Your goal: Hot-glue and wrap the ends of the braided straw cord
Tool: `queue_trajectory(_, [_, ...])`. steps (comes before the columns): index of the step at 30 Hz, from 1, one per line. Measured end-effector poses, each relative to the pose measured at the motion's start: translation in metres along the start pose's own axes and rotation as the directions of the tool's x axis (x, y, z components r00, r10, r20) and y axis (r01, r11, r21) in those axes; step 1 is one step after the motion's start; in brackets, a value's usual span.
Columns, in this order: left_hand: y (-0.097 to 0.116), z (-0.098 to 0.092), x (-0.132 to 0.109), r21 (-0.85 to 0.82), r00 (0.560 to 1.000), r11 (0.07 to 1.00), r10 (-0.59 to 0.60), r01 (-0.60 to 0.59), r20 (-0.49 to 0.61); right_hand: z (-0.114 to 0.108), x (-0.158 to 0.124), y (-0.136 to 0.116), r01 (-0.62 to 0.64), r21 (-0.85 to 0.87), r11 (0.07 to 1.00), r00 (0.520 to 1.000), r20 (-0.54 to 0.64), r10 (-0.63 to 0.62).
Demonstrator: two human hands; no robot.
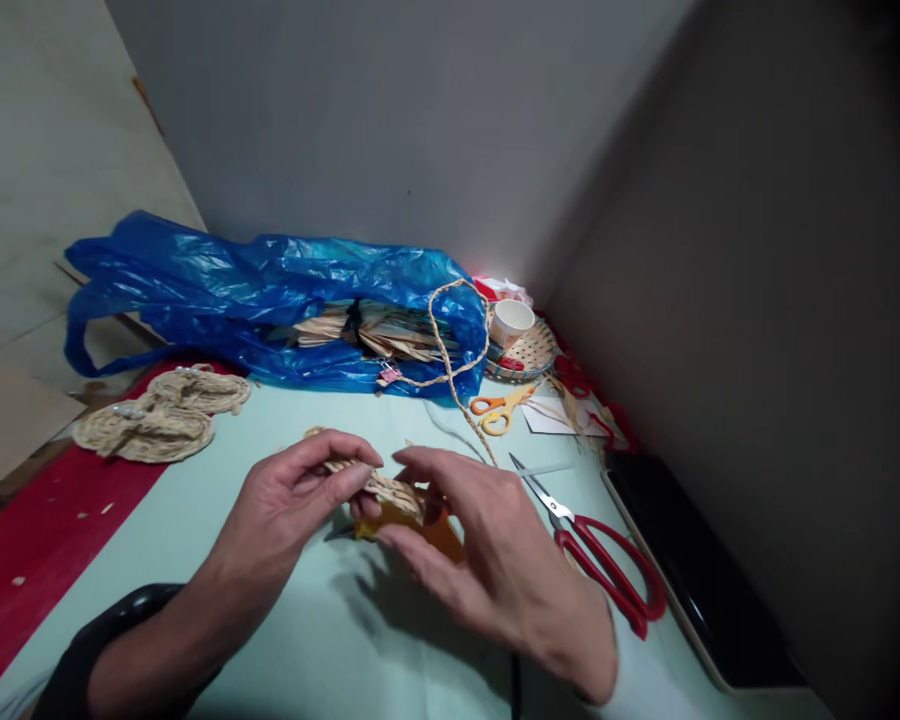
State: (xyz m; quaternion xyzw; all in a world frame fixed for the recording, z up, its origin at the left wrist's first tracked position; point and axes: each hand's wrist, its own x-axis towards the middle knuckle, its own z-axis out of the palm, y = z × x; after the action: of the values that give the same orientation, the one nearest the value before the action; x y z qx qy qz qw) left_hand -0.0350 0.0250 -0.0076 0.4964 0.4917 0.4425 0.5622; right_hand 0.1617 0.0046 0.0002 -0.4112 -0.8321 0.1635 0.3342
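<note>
My left hand (292, 490) pinches a coiled braid of straw-coloured fibre (394, 490) between thumb and fingers, above the table. Around the braid's right end curves my right hand (487, 545), its thumb and fingers spread apart; whether a fingertip touches the braid is hard to see. Beneath the hands lies an orange-yellow object with a dark pointed tip (371, 525), mostly covered, so its kind does not show. A long plaited cord (450, 365) loops over the table behind my right hand.
Large red-handled scissors (607, 565) and a black slab-like device (690, 570) lie right. Behind are orange-handled scissors (499, 408), a woven basket (536, 350), a white cup (511, 320) and a blue plastic bag (270, 270) holding dried leaves. Woven straw slippers (150, 430) sit left.
</note>
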Motion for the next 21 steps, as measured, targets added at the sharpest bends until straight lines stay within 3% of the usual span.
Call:
queue_trajectory(3, [0.004,-0.005,0.002,0.018,0.999,1.000,-0.022,0.022,0.024,-0.021,0.000,0.004,-0.061,0.003,0.998,0.982,0.177,0.059])
queue_trajectory(5, [0.005,-0.006,0.002,0.047,0.998,0.999,-0.013,0.011,0.057,-0.032,-0.001,0.009,-0.027,-0.012,1.000,0.978,0.205,0.029])
queue_trajectory(9, [0.006,-0.001,0.000,0.092,0.997,0.996,-0.010,0.003,0.072,-0.039,0.000,0.018,0.060,-0.052,0.997,0.994,0.097,-0.055])
queue_trajectory(12, [0.006,0.002,-0.003,0.103,0.994,0.993,-0.070,0.061,0.087,-0.036,0.001,0.020,0.109,-0.163,0.981,0.993,-0.028,-0.115])
queue_trajectory(16, [0.004,0.002,-0.002,0.042,0.973,0.991,-0.132,0.126,0.188,-0.029,0.002,0.020,0.090,-0.336,0.938,0.977,-0.155,-0.149])
queue_trajectory(21, [0.000,0.003,-0.003,-0.014,0.940,0.978,-0.196,0.208,0.280,-0.020,0.001,0.016,0.052,-0.389,0.920,0.957,-0.245,-0.158])
